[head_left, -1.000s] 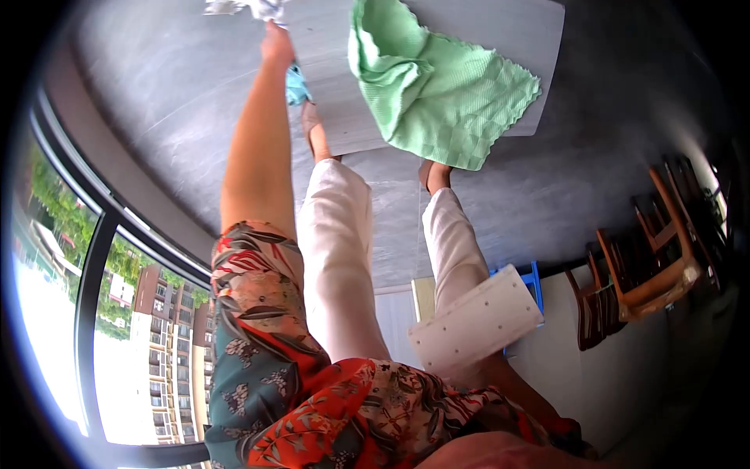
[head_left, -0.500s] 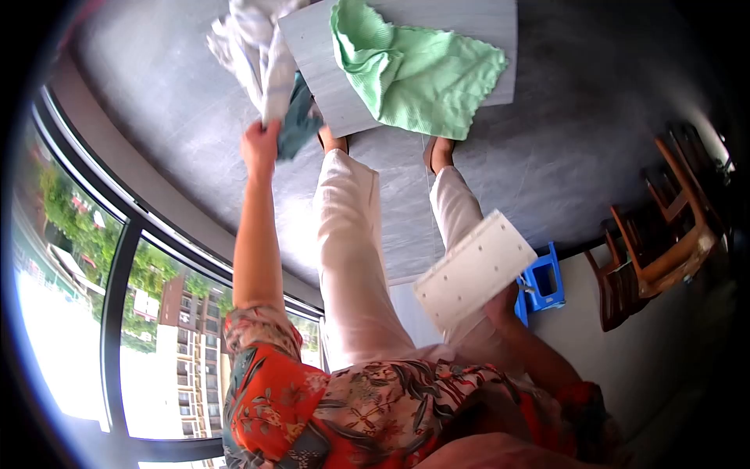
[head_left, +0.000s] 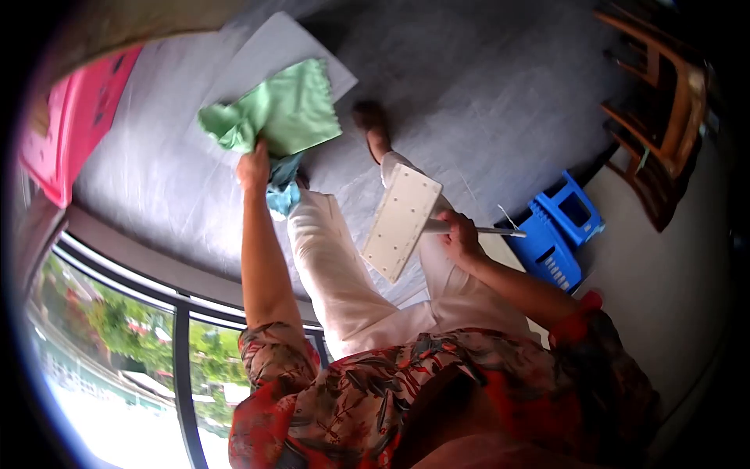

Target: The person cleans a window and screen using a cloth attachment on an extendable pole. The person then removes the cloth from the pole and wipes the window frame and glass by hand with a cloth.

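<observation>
Green cloth, over grey board: likely light, soft; we favour bunched end. Left hand at near edge, grasp unclear to us. Right hand clenched round pole, white mop head attached, likely stiff.

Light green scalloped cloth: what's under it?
A flat, pale grey rectangular panel shows past the light green scalloped cloth and appears to lie beneath it. The panel's covered part, and anything between the two, can't be seen.
</observation>
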A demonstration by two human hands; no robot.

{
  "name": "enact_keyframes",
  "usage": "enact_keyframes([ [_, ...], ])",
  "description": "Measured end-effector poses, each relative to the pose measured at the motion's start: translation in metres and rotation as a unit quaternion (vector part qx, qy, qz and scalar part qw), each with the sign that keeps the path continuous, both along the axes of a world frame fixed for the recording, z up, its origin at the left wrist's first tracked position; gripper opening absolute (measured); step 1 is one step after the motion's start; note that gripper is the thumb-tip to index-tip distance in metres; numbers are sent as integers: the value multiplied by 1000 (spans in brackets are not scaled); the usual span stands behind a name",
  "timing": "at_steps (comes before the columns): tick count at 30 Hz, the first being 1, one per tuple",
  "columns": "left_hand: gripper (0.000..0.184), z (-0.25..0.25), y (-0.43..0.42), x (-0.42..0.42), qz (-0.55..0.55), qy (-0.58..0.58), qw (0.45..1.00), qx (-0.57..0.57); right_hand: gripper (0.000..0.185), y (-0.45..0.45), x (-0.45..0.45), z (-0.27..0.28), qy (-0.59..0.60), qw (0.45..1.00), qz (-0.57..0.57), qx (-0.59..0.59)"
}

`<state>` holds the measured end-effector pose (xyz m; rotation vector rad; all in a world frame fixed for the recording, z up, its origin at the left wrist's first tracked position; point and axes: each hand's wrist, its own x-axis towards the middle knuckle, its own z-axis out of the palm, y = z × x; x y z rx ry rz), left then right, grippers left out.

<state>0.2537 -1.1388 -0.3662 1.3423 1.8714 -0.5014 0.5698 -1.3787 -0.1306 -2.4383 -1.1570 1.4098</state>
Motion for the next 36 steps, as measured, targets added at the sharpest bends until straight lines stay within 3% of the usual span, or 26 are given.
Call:
enact_keyframes([
  [2,61,2,-10,-27,-44,-10,998,-40,10,-25,-3,-21,129,975,-176,-43],
  [3,54,18,-23,-30,-52,-34,997,38,8,-17,-8,-20,170,958,-230,-30],
  [4,51,5,-43,-61,-102,-32,994,-3,8,-10,-10,-20,212,936,-280,-13],
  [6,54,17,-78,-81,-180,-11,983,-27,3,-29,-9,-37,110,968,-224,31],
  [8,55,40,-101,-85,-222,60,967,-107,9,-24,-14,-41,-44,993,-69,87],
  [10,54,72,-106,-86,-275,59,951,-131,14,-33,-28,-58,-18,988,-121,93],
  [12,52,79,-111,-94,-263,41,958,-103,19,-33,-27,-59,-1,986,-152,68],
  [14,51,142,-73,-45,-229,21,966,-115,25,-28,-25,-45,5,986,-167,7],
  [18,48,146,-44,-10,-281,-12,955,-94,29,-49,-24,-29,0,969,-245,38],
  [21,51,167,-28,33,-331,7,936,-120,29,-69,-30,-3,3,941,-339,-8],
  [26,51,183,2,70,-444,6,889,-108,32,-101,-63,15,-16,916,-400,-23],
  [28,51,179,21,72,-488,-6,868,-96,34,-110,-77,17,-2,895,-442,-50],
  [30,51,135,47,64,-551,33,830,-82,34,-110,-80,25,29,869,-490,-58],
  [36,56,144,56,140,-606,-35,794,1,32,-101,-38,23,27,853,-521,11],
])
